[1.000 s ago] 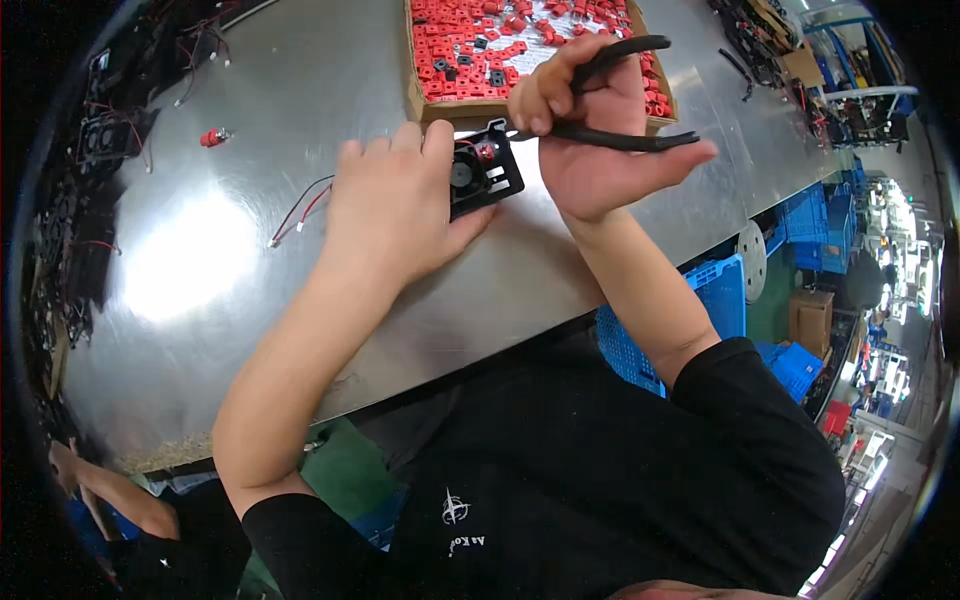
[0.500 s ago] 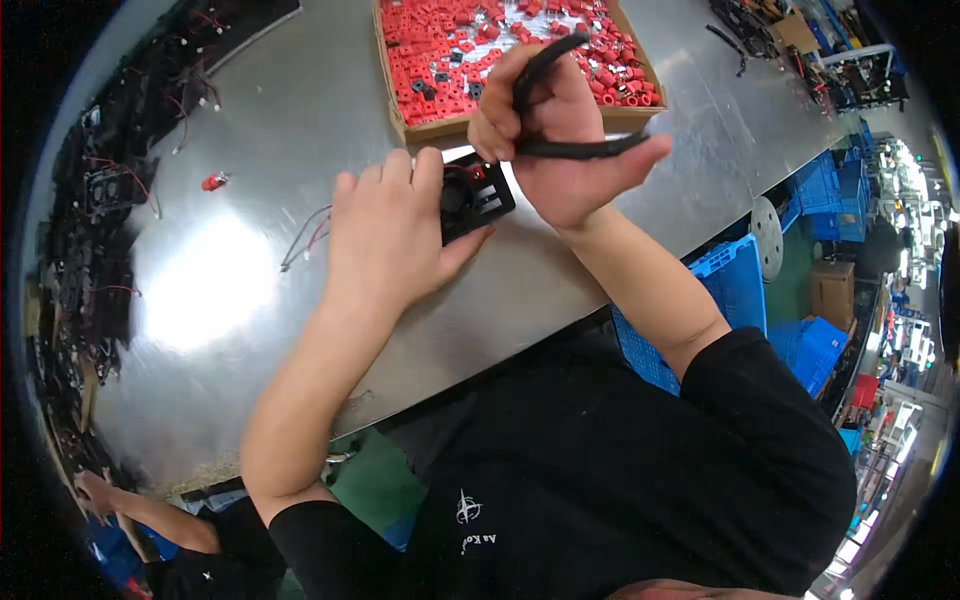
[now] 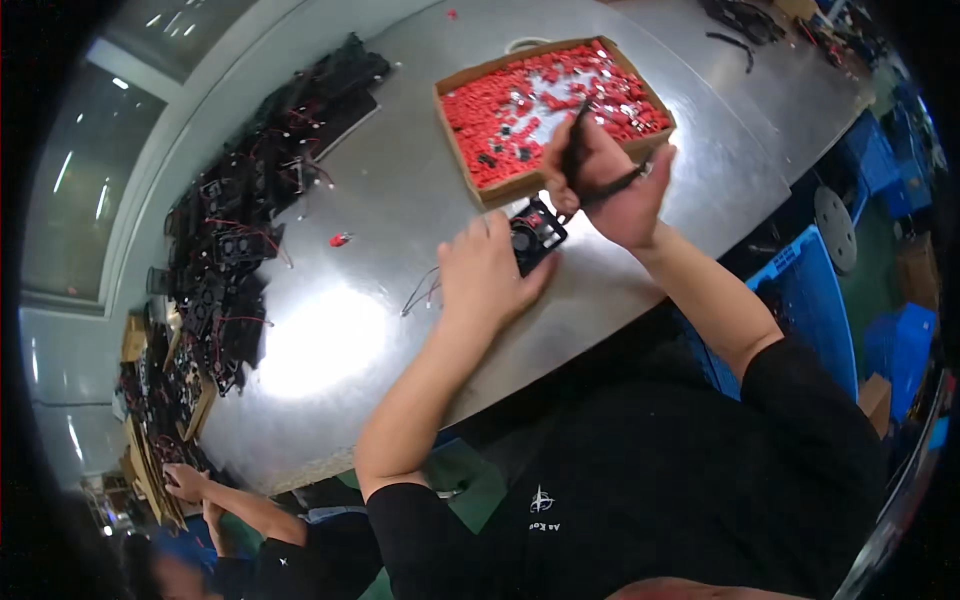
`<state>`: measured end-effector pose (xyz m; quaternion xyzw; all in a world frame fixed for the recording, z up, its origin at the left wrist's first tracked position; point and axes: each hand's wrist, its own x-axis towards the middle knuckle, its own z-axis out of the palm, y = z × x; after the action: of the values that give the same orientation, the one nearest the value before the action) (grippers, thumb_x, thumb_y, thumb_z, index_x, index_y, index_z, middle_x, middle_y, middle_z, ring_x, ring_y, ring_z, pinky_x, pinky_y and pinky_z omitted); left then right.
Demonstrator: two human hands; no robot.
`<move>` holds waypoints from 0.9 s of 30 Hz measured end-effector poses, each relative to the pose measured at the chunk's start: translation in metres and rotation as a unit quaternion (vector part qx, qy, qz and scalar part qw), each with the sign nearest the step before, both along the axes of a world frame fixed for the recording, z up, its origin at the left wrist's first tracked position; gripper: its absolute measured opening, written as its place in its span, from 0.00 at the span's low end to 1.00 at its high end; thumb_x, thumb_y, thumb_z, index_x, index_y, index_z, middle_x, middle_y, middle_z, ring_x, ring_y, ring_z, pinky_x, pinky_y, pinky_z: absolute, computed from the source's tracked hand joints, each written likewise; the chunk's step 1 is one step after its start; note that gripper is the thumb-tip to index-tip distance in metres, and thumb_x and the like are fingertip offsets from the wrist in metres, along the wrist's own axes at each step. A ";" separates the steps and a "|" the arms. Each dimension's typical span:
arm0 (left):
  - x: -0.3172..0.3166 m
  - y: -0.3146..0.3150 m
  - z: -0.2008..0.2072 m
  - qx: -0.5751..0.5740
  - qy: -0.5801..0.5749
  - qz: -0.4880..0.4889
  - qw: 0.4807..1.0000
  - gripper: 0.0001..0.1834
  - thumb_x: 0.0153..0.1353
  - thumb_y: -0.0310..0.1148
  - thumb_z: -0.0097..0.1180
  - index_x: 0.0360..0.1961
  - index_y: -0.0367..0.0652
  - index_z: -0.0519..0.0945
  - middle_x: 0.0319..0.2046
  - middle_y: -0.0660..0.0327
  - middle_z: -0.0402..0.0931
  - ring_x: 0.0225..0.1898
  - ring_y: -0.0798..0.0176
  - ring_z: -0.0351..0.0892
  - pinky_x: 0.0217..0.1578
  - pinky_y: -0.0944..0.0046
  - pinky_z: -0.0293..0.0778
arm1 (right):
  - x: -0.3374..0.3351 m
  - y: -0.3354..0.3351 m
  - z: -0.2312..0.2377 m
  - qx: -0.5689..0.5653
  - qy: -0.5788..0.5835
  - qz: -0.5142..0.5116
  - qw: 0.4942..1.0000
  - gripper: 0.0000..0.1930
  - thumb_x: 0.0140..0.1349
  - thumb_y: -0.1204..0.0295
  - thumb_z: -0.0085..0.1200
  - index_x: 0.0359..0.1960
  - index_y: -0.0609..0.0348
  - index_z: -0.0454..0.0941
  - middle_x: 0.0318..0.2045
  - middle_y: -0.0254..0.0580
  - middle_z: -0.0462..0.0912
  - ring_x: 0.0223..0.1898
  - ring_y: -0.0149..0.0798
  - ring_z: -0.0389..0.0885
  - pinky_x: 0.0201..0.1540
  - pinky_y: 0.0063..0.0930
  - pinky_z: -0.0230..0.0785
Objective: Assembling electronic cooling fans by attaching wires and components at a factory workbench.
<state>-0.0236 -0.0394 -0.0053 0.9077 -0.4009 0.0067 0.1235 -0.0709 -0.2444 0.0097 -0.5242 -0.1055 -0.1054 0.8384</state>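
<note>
My left hand presses a small black plastic housing against the metal table, its fingers on the left side and the thumb along the near edge. The housing has a round, fan-like opening and a small red piece set into it. Thin wires trail out to the left of that hand. My right hand is wrapped round pliers with black handles, the handles spread apart. The tool's tip points down at the housing's far right corner; its jaws are mostly hidden by my fingers.
A cardboard tray of small red parts, with a few black ones, lies just beyond my hands. One red part lies alone to the left. Black wired housings are heaped at far left. Blue crates stand at right. A co-worker's hand shows lower left.
The view has swung, so the table and tray appear further right and lower, with more of the left side visible. Both hands keep their holds on the housing and pliers.
</note>
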 end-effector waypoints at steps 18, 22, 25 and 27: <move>0.001 0.001 -0.003 0.014 -0.010 0.029 0.999 0.39 0.59 0.66 0.65 0.53 0.41 0.77 0.44 0.50 0.82 0.45 0.43 0.86 0.45 0.43 0.74 | 0.033 0.034 -0.014 -0.064 -0.009 0.027 0.998 0.56 0.49 0.07 0.32 0.45 0.54 0.70 0.27 0.25 0.62 0.25 0.21 0.55 0.28 0.19 0.51; 0.002 -0.001 -0.005 0.013 -0.025 0.018 0.999 0.38 0.61 0.66 0.64 0.53 0.41 0.76 0.43 0.50 0.82 0.43 0.43 0.87 0.45 0.43 0.74 | 0.032 0.034 -0.018 -0.021 0.000 0.013 1.000 0.55 0.53 0.08 0.31 0.43 0.54 0.71 0.27 0.24 0.62 0.25 0.21 0.55 0.28 0.19 0.48; 0.001 -0.004 0.000 0.028 0.016 0.027 0.999 0.38 0.62 0.65 0.63 0.53 0.39 0.74 0.43 0.48 0.83 0.41 0.41 0.87 0.45 0.41 0.75 | 0.030 0.041 -0.014 -0.073 0.002 -0.062 0.995 0.61 0.42 0.04 0.26 0.39 0.58 0.70 0.24 0.26 0.62 0.22 0.22 0.56 0.25 0.20 0.51; 0.001 -0.009 0.003 0.045 0.027 0.037 0.998 0.38 0.63 0.65 0.63 0.53 0.39 0.74 0.42 0.47 0.83 0.41 0.41 0.87 0.44 0.41 0.76 | 0.027 0.050 -0.015 -0.084 -0.011 -0.117 0.989 0.61 0.42 0.04 0.26 0.38 0.58 0.70 0.24 0.26 0.62 0.22 0.22 0.56 0.25 0.20 0.51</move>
<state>-0.0225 -0.0479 -0.0024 0.9265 -0.3632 -0.0313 0.0929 -0.0438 -0.1946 -0.0049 -0.6006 -0.0608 -0.1996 0.7719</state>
